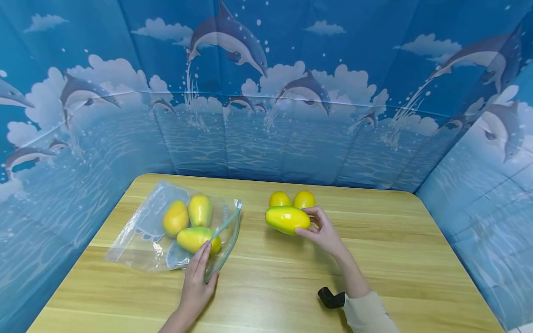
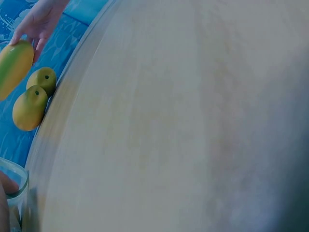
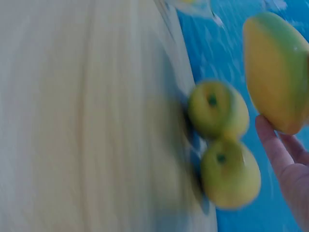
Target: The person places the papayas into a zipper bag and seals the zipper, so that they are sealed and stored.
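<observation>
My right hand (image 1: 322, 229) grips one end of a long yellow-green mango (image 1: 287, 219), thumb on the near side and fingers on the far side. The fruit is held up off the table, over a soft shadow. Two rounder mangoes (image 3: 218, 110) stand side by side just behind it. On the left, a clear zip bag (image 1: 137, 252) lies flat with three mangoes (image 1: 200, 210) inside. My left hand (image 1: 197, 282) holds the bag by its open mouth, fingers at the upper zip edge and thumb at the lower one, so the edges stand apart.
A wooden table (image 1: 266, 300) carries everything. A small black angled object (image 1: 331, 298) shows beside my right sleeve (image 1: 368, 312). Blue dolphin-print curtains (image 1: 266, 138) hang behind the table and on both sides. A white slider (image 1: 239, 204) sits at the far end of the zip.
</observation>
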Tool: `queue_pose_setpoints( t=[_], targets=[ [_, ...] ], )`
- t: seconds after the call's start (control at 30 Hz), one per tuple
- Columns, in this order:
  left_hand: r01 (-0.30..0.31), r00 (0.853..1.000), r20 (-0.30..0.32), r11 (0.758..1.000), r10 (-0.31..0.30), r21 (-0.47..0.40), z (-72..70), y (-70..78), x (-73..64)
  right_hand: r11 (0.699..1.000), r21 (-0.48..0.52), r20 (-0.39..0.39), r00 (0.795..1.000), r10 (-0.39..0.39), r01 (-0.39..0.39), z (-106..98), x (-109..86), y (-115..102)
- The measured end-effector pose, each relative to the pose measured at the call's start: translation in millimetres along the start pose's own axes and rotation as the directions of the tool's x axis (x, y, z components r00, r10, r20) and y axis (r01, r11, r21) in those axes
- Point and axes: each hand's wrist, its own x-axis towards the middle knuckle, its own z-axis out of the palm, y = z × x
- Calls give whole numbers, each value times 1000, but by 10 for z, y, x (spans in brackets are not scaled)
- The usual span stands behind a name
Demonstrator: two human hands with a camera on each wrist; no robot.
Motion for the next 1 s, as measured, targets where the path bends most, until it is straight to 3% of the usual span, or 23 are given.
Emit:
queue_pose_setpoints(
  t=[0.17, 0.33, 0.67, 0.9, 1.0],
  targets=[
    [-2, 1000, 1, 1000, 2, -1, -2, -3, -2, 999, -35, 38, 998, 43, -41, 300, 30, -80],
    [-12, 1000, -12, 1000, 12, -3, -1, 4, 13, 996, -48, 34, 997, 75, -73, 545, 80, 60],
    [-29, 999, -27, 1000, 29, -5, 3, 2, 45, 989, -79, 46, 991, 128, -124, 937, 137, -119],
    [-14, 1000, -5, 1000, 14, -6, -7, -19, 57, 986, -143, 16, 996, 91, -88, 1141, 267, 163],
    [-24, 1000, -10, 1000, 24, -4, -9, -25, 72, 984, -163, 0, 998, 70, -69, 1219, 307, 186]
  ],
)
